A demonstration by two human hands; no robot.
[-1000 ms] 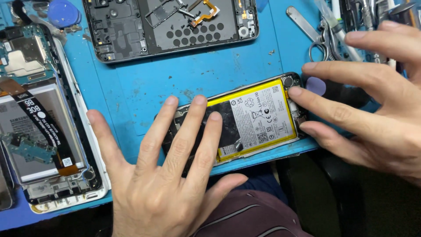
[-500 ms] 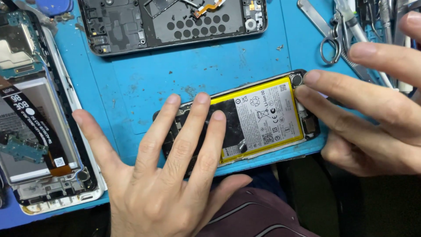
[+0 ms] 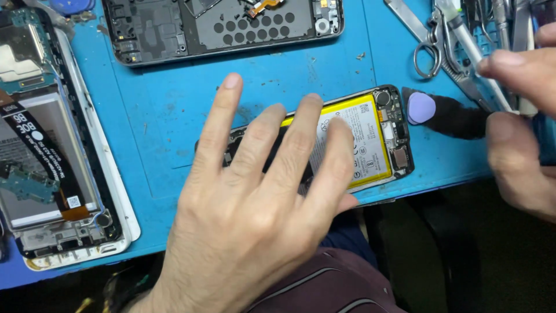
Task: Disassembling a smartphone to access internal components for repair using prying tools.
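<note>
Right hand lifting off opened black phone with yellow-edged battery at blue desk front edge, fingers loosely curled. Left hand spreading, pinning it. Prying step; needing lilac pick.

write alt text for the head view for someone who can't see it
A left hand lies spread over an opened phone with a yellow-edged battery, on a blue mat. The right hand hovers at the right edge near a lilac pick and scissors; two more opened phones lie nearby.
</note>
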